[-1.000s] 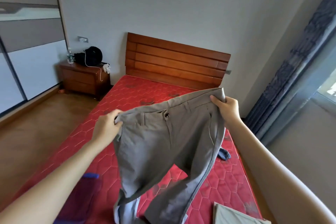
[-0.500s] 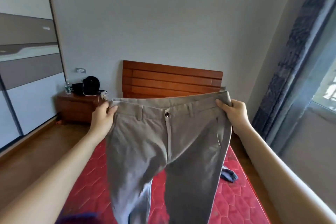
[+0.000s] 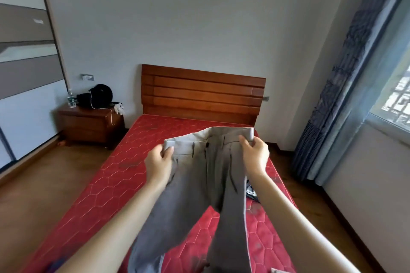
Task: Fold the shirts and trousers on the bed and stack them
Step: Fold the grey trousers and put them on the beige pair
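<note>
Grey trousers [image 3: 195,186] stretch out over the red mattress [image 3: 115,184], front side up, the button at the middle of the waistband. My left hand [image 3: 158,163] grips the left end of the waistband. My right hand [image 3: 255,153] grips the right end. The two legs trail back toward me and blur near the bottom edge. A small dark garment [image 3: 251,193] lies by the mattress's right edge, partly hidden by my right forearm. A pale folded piece [image 3: 280,270] peeks in at the bottom edge.
A wooden headboard [image 3: 203,93] stands against the far wall. A bedside cabinet [image 3: 88,125] at left carries a black bag and a water bottle. A wardrobe runs along the left, with curtains [image 3: 346,95] and a window at right. Wood floor surrounds the bed.
Both hands have lowered the trousers from an upright hold in front of me down toward the mattress, with the waistband now pushed forward toward the headboard. My view has tilted down.
</note>
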`<state>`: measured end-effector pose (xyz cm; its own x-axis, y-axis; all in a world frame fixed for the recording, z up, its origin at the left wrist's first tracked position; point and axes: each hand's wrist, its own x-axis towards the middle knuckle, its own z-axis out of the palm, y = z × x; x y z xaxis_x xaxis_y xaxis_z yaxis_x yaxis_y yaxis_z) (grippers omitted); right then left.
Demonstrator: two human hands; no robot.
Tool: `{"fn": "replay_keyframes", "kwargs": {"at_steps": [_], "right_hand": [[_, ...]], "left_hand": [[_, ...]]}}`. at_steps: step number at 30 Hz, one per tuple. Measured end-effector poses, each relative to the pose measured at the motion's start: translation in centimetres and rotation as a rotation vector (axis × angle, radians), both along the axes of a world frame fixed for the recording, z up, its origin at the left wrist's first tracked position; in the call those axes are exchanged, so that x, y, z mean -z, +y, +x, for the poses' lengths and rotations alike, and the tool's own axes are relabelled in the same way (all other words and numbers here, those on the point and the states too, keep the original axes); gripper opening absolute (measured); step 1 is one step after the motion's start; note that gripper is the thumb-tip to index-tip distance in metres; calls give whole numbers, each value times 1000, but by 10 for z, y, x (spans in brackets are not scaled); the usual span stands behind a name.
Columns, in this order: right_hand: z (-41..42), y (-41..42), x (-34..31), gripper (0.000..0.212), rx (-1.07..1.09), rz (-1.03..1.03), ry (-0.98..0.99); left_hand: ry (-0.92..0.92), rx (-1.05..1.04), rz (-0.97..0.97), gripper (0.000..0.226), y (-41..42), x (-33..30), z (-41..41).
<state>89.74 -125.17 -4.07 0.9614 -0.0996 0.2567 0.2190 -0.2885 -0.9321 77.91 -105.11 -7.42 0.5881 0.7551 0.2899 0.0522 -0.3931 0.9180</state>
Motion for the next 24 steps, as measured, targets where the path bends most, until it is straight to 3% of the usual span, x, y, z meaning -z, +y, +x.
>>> {"fn": "replay_keyframes", "kwargs": {"at_steps": [8,11,15,18,24], "right_hand": [[-86,54,-1,36,-230,-168,-288],[-99,59,-2,13,-255,-211,-345],[-116,66,8,37,-358,-206,-383],[-121,65,18,42,-426,-186,-377],[-112,56,36,53,-691,-296,-320]], "left_hand": [[-235,32,-42,17,-46,-32,-6],[-279,45,-61,18,-49,-39,-14],[-340,106,-168,25,-50,-43,-22],[-334,191,-257,35,-50,-38,-30],[-281,108,-331,25,-36,-10,-30]]}}
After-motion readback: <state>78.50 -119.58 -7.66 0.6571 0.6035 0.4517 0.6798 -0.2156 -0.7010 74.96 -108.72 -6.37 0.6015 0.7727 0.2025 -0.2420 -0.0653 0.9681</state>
